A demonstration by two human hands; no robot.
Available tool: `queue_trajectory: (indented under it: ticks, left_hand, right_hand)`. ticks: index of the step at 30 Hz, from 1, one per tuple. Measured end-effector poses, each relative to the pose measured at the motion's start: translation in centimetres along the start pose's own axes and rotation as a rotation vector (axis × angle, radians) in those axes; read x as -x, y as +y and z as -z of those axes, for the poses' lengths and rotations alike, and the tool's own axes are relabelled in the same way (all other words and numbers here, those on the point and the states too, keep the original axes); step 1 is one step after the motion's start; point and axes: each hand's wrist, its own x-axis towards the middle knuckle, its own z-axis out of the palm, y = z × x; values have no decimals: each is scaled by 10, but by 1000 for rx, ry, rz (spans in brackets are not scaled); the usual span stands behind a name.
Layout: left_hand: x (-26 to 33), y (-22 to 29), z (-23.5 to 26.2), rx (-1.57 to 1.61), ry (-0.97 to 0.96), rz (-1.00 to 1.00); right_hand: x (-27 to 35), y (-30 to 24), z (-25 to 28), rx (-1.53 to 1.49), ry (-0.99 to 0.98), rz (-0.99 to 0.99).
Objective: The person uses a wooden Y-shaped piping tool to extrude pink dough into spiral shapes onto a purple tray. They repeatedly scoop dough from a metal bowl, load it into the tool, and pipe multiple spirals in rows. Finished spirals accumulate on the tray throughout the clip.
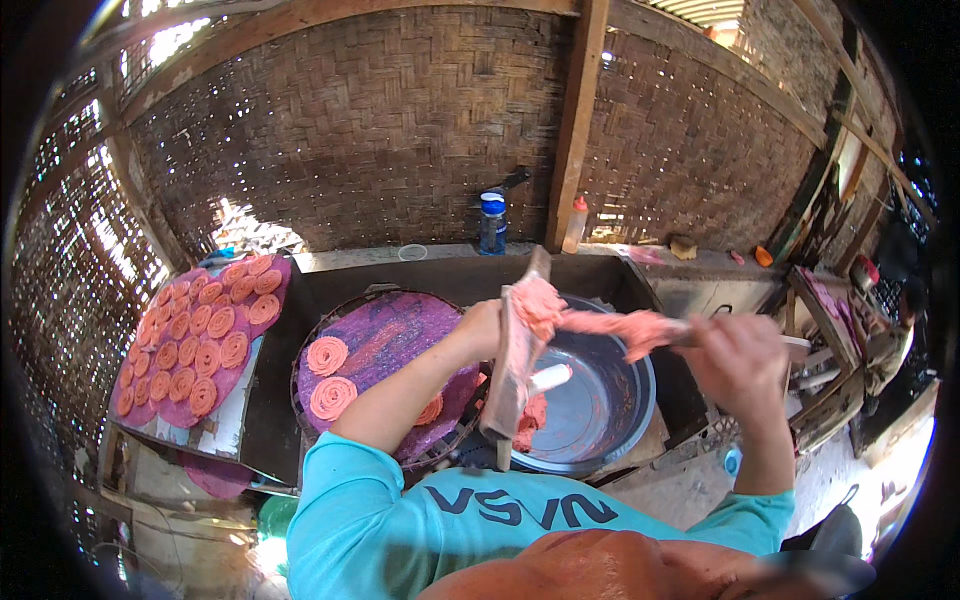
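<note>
My left hand (484, 330) is closed on a wooden board (512, 370), held tilted over the left side of a grey-blue basin (630, 440). Pink dough (538, 306) is heaped on the board's upper part. A thick strand of it stretches right to a stick-like tool (682, 336), smeared with dough, gripped in my right hand (738, 362). Below the board, a white cylinder (550, 377) shows, and more pink dough (532, 418) lies in the basin. Left of the basin, a round tray with a purple sheet (400, 330) bears a few coiled dough rounds (327, 355), partly hidden by my left forearm.
Several dough coils (200, 320) cover purple sheets at the far left. A blue-capped bottle (492, 225) and a red-capped bottle (575, 225) stand on the ledge by the woven wall (350, 130). A wooden post (580, 120) rises behind. Another person (890, 340) is at far right.
</note>
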Motion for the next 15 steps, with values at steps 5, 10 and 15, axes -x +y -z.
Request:
queue_trajectory:
  ticks: [5, 10, 15]
  left_hand:
    - [-6, 5, -14, -35, 109, 16]
    - [-4, 23, -13, -40, 146, 61]
    - [10, 60, 2, 362, 242, 43]
  right_hand:
    - [-3, 17, 1, -293, -248, -219]
    - [-16, 29, -6, -328, -445, -188]
    - [-42, 38, -4, -337, -588, -155]
